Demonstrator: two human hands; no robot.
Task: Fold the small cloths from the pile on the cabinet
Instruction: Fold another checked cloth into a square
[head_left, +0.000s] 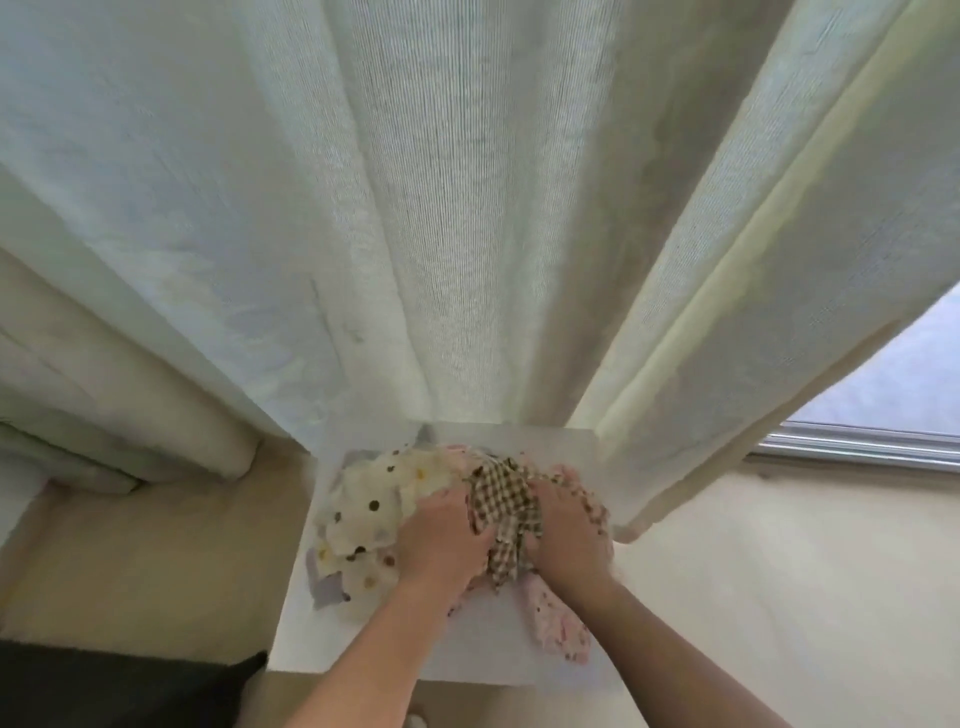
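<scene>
A pile of small cloths lies on the white cabinet top (483, 657). A brown-and-white checked cloth (503, 506) sits bunched between my two hands. My left hand (441, 535) grips its left side, and my right hand (563, 525) grips its right side. Left of my hands lies a cream cloth with brown dots (366, 506). A pink patterned cloth (558, 621) sticks out under my right wrist toward the front edge. Which fingers pinch the fabric is hidden by the backs of my hands.
Long pale curtains (467, 234) hang just behind the cabinet and touch its back edge. A window with a metal frame (872, 447) is at the right. A beige wall ledge (156, 545) runs to the left, with a dark surface (114, 686) at the lower left.
</scene>
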